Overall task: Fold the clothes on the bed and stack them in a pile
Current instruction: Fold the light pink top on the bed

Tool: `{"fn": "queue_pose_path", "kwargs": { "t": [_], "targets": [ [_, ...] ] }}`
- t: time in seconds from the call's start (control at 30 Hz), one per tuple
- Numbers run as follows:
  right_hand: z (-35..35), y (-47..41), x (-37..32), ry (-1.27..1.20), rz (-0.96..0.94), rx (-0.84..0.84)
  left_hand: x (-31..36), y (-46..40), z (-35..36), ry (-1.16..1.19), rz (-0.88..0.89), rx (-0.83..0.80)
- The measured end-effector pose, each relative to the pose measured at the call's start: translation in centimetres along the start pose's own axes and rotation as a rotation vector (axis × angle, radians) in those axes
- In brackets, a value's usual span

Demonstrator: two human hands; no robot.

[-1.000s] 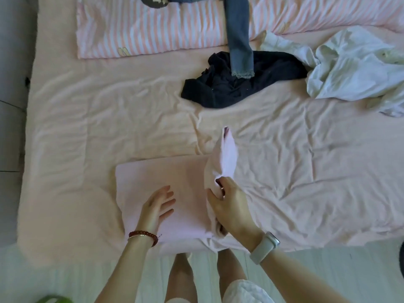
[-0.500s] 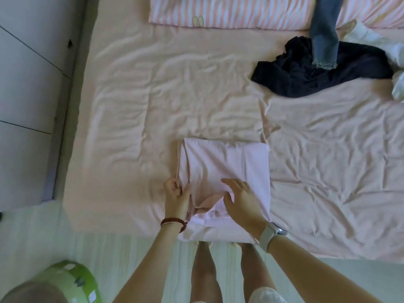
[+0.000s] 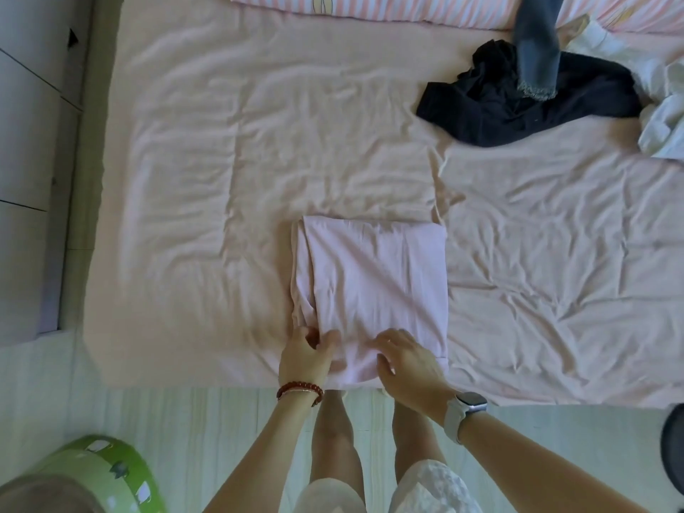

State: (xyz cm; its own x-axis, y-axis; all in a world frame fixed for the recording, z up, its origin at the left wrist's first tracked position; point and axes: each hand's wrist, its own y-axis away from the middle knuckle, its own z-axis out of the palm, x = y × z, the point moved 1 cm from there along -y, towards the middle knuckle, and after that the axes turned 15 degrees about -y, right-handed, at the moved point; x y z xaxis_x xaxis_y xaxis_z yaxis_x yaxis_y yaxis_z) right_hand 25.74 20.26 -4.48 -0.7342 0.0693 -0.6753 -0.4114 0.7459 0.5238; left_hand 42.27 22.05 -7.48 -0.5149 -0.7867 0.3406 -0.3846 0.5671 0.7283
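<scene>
A folded pale pink garment [image 3: 377, 286] lies as a rough square near the front edge of the pink bed [image 3: 229, 172]. My left hand [image 3: 305, 355], with a red bead bracelet, pinches the garment's near left corner. My right hand [image 3: 405, 361], with a white watch on the wrist, grips its near edge, fingers curled into the cloth. At the far right lie a crumpled black garment [image 3: 518, 101], a denim trouser leg [image 3: 535, 46] over it, and a white garment [image 3: 662, 116] partly cut off by the frame.
A pink-striped quilt [image 3: 370, 7] runs along the far edge of the bed. Grey cabinet fronts [image 3: 29, 124] stand to the left. A green tub [image 3: 107, 472] sits on the pale floor at the lower left. A dark object [image 3: 673, 442] shows at the right edge.
The right part of the pink garment was folded over to the left, making a square. Both hands moved to its near edge and now hold it. My view shifted left.
</scene>
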Motion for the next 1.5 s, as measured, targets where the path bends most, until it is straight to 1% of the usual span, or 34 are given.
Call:
{"fn": "queue_pose_path", "kwargs": {
  "t": [0.03,0.07,0.1,0.17,0.27,0.33,0.4,0.47,0.57,0.6,0.63,0.67,0.73,0.77,0.8,0.83,0.9,0.93,0.97,1.0,1.07,1.1,1.13,1.17,1.23,1.33,1.4,1.5],
  "targets": [
    [-0.3,-0.1,0.0,0.069,-0.019,0.086,0.1,0.2,0.0,-0.003,0.053,0.029],
    [-0.5,-0.1,0.2,0.145,-0.034,0.120,0.2,0.5,0.0,0.009,0.111,0.070],
    [-0.6,0.1,0.3,0.220,-0.045,0.118,0.2,0.8,0.0,0.047,0.150,0.108],
    [-0.4,1.2,0.9,0.301,-0.045,0.077,-0.1,1.6,-0.2,0.156,0.142,0.152],
    [0.2,3.6,2.9,0.328,0.057,0.050,-1.2,2.5,-0.1,0.249,0.091,0.167],
    [-0.1,4.2,4.7,0.230,0.203,0.073,-1.2,2.5,0.0,0.277,0.089,0.190],
    [-0.5,4.3,6.3,0.192,0.349,0.092,-0.6,2.2,-0.1,0.318,0.064,0.169],
    [-0.8,4.4,7.4,0.159,0.391,0.131,-0.2,1.8,-0.1,0.323,0.032,0.125],
    [-1.2,3.9,7.7,0.092,0.416,0.083,-0.2,1.4,-0.2,0.268,0.014,0.079],
    [-1.3,3.8,7.6,0.052,0.421,0.093,-0.2,1.4,-0.3,0.261,0.021,0.078],
    [-1.3,3.8,7.5,-0.004,0.435,0.135,-0.3,1.4,-0.3,0.250,0.043,0.092],
    [-1.2,4.0,7.5,-0.078,0.461,0.214,-0.3,1.6,-0.4,0.220,0.079,0.128],
    [-0.7,5.0,7.4,-0.297,0.567,0.422,-0.3,2.0,-0.5,0.135,0.166,0.221],
    [0.0,5.7,7.4,-0.414,0.633,0.493,-0.5,2.2,-0.5,0.121,0.188,0.254],
    [0.9,6.4,7.5,-0.515,0.698,0.503,-0.6,2.4,-0.4,0.126,0.187,0.274],
    [1.8,7.0,7.7,-0.566,0.758,0.446,-0.9,2.5,-0.3,0.130,0.170,0.281],
    [3.0,8.0,8.2,-0.516,0.866,0.250,-1.4,2.2,-0.1,0.120,0.106,0.231],
    [3.0,8.2,8.5,-0.489,0.895,0.200,-1.7,1.9,-0.1,0.109,0.075,0.180],
    [2.8,8.0,8.8,-0.481,0.887,0.206,-1.9,1.6,-0.2,0.107,0.053,0.123],
    [2.5,7.7,9.1,-0.465,0.847,0.260,-2.1,1.3,-0.3,0.122,0.044,0.072],
    [1.4,6.7,9.1,-0.446,0.731,0.450,-2.1,1.0,-0.6,0.167,0.057,-0.010],
    [0.8,6.2,8.9,-0.468,0.676,0.503,-2.1,0.9,-0.7,0.174,0.074,-0.046],
    [0.4,5.6,8.7,-0.502,0.626,0.501,-2.1,0.9,-0.8,0.181,0.085,-0.085],
    [0.3,5.1,8.3,-0.548,0.614,0.463,-2.3,1.1,-0.9,0.201,0.082,-0.123],
    [0.4,4.5,7.6,-0.715,0.694,0.429,-2.8,1.5,-1.1,0.294,0.031,-0.157],
    [0.6,3.9,7.3,-1.073,0.881,0.499,-3.9,1.9,-1.5,0.492,-0.078,-0.150],
    [0.6,3.7,7.3,-1.186,0.961,0.505,-4.3,2.0,-1.7,0.628,-0.132,-0.185],
    [0.7,4.4,7.5,-1.301,0.998,0.559,-4.5,2.1,-1.9,0.833,-0.186,-0.229]
  ]
}}
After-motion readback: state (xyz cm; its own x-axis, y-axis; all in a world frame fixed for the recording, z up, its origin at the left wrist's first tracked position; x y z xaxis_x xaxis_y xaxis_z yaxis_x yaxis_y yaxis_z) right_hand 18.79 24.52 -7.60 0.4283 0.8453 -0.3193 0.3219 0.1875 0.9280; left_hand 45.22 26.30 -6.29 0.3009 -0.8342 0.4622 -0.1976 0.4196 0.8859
